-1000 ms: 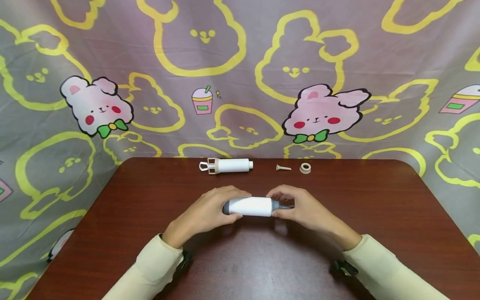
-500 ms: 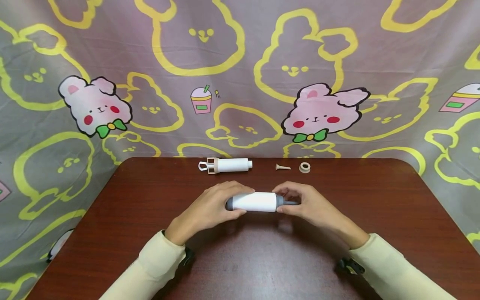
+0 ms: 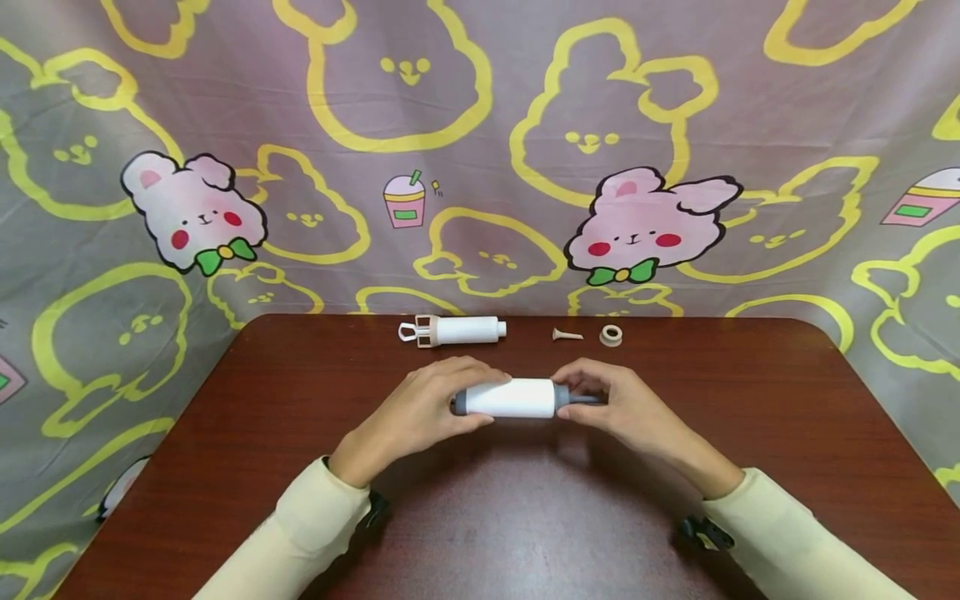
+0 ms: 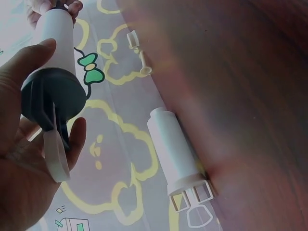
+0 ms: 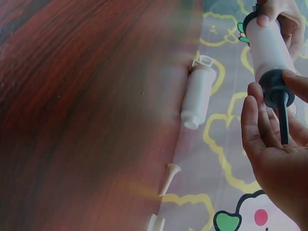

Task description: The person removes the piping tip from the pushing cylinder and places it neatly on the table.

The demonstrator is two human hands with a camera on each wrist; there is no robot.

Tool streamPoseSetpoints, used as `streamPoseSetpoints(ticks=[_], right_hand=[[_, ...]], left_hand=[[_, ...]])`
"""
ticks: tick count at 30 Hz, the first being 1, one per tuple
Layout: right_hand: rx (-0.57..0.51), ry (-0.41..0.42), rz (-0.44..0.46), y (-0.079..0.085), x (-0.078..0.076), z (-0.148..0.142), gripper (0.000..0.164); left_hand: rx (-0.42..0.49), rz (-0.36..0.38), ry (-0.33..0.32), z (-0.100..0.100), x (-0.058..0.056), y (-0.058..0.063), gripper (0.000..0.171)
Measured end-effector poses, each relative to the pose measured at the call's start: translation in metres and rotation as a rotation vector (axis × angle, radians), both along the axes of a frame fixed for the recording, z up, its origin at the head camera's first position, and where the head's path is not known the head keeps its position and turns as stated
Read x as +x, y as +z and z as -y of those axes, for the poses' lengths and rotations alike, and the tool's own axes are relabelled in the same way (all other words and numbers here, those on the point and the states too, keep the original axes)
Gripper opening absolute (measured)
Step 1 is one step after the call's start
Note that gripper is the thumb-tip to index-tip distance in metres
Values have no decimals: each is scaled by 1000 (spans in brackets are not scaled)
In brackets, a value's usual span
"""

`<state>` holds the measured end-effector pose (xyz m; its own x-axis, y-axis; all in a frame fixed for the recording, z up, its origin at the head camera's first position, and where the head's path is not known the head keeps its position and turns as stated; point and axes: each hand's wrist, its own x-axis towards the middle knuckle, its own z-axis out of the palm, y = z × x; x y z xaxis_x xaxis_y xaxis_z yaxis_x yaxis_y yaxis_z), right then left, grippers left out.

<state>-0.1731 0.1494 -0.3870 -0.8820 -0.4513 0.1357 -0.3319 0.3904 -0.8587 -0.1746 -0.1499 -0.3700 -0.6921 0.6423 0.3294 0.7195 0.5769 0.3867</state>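
A white plunger syringe (image 3: 517, 398) with dark grey end pieces is held level over the table between both hands. My left hand (image 3: 423, 408) grips its left end, thumb on the barrel. In the left wrist view, a pale ring handle (image 4: 57, 156) juts from the dark grey collar (image 4: 53, 91) toward that palm. At the other end my right hand (image 3: 618, 408) holds the grey cap (image 5: 275, 86) between thumb and fingers. From this cap a thin grey nozzle (image 5: 283, 118) points toward the right palm.
Along the back edge of the brown table (image 3: 480, 517) lies a second white syringe (image 3: 467, 330) with a beige collar. To its right are a small beige nozzle (image 3: 567, 335) and a beige ring cap (image 3: 611, 336). A patterned curtain (image 3: 480, 167) hangs behind.
Both hands have moved the syringe slightly up the view and to the right, keeping their grip on its two ends. The parts at the back edge have stayed in place.
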Motion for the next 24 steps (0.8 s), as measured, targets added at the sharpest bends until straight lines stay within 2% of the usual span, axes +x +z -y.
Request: streamPoseSetpoints(ticks=[10, 19, 24], right_hand=[[-16, -5, 6, 3, 5, -2, 27], [-37, 25, -15, 3, 8, -3, 23], [-40, 32, -30, 3, 9, -3, 21]], left_hand=[[10, -1, -11, 0, 0, 3, 48], [27, 89, -17, 1, 1, 8, 48], [43, 111, -18, 1, 1, 10, 47]])
